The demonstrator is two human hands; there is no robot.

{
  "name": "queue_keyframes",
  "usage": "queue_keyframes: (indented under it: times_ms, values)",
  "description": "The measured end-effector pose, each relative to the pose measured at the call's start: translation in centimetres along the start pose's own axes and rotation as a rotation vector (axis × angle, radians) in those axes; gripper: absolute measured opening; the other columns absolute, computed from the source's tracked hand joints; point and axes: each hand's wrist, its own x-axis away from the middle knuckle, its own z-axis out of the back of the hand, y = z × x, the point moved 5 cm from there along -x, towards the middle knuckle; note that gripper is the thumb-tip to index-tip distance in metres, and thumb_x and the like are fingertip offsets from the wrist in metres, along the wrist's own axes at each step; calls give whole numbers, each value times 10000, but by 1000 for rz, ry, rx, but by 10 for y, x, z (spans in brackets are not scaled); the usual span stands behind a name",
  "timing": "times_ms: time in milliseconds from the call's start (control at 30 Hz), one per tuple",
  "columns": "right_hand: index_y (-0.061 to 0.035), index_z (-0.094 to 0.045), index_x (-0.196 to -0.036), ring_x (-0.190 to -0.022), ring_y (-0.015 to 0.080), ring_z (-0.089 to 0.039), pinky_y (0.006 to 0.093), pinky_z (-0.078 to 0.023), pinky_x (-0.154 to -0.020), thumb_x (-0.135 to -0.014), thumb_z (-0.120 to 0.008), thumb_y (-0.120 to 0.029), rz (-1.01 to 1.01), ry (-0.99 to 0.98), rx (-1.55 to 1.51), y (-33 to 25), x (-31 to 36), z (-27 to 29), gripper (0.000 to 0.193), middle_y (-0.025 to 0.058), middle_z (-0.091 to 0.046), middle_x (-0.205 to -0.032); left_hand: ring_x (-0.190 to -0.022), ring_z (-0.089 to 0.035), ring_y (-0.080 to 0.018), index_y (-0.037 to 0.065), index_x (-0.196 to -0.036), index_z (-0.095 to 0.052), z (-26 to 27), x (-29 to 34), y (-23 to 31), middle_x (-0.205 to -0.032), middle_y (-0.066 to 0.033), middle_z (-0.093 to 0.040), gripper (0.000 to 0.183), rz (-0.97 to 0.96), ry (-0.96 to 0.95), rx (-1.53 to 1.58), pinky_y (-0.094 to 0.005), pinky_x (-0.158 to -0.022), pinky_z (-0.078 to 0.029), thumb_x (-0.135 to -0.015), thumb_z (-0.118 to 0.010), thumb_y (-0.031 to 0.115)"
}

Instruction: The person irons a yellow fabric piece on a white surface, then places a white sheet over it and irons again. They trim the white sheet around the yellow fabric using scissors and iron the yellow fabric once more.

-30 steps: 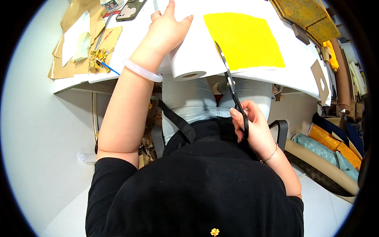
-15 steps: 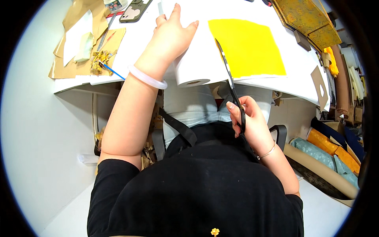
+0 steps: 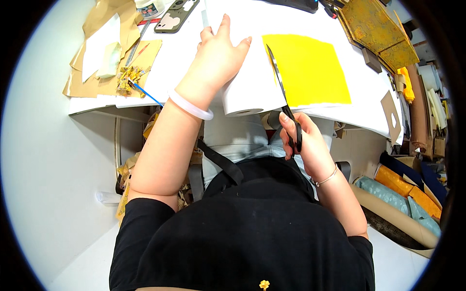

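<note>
My left hand (image 3: pixel 221 60) presses on a white roll (image 3: pixel 242 92) at the table's near edge, its fingers spread. A pale strip-like tool (image 3: pixel 204 18) lies by its fingertips, partly hidden. My right hand (image 3: pixel 308 143) holds black-handled scissors (image 3: pixel 275 68) by the loops, below the table edge. Their blades point away from me along the left side of a yellow sheet (image 3: pixel 308 70), which lies flat on white material. Whether the blades are between layers I cannot tell.
Brown paper scraps (image 3: pixel 80 87), a crumpled gold-patterned piece (image 3: pixel 128 80), a blue stick (image 3: pixel 148 93) and a phone (image 3: pixel 177 15) lie on the left. A gold brocade board (image 3: pixel 374 29) and a dark block (image 3: pixel 371 59) sit at the right. Fabric rolls (image 3: pixel 393 194) lie lower right.
The scissors' handles have come closer together, and my right hand has shifted slightly up. The table and things on it appear a little lower in view. My left hand stays on the roll.
</note>
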Motion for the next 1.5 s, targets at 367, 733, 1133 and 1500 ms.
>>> queue_keyframes:
  times_ms: [367,733,1133,1500]
  values:
    - [-75,-550,-1026,-532,96,-535,258,-447,-497,-1035,-717,-526,-10,7,-36,-5,-3,-3,481,4,-562,-727,-1356,-529,-630,42,-1673,-347,2,4,3,-1514,-484,-400,843,-24,14,0,-569,-1144,-491,-1020,-669,468]
    - [-65,-553,-1063,-534,105,-522,277,-439,-491,-1022,-730,-534,-11,17,-14,-5,-12,-5,503,5,-553,-730,-1370,-522,-616,38,-1671,-354,6,8,7,-1527,-465,-404,821,-11,7,-9,-561,-1163,-475,-1032,-655,456]
    - [-40,-580,-1107,-553,102,-532,274,-453,-519,-1007,-742,-553,-7,24,-39,-20,-30,-11,547,1,-567,-750,-1501,-398,-589,47,-1666,-378,9,9,9,-1563,-470,-376,824,40,-21,59,-524,-1216,-420,-1025,-677,470]
    - [-46,-519,-1011,-507,89,-499,263,-435,-474,-991,-811,-444,8,49,-57,-16,-30,-13,494,7,-549,-688,-1494,-409,-587,64,-1675,-373,9,10,8,-1569,-459,-369,816,32,-25,71,-523,-1203,-436,-1032,-668,472]
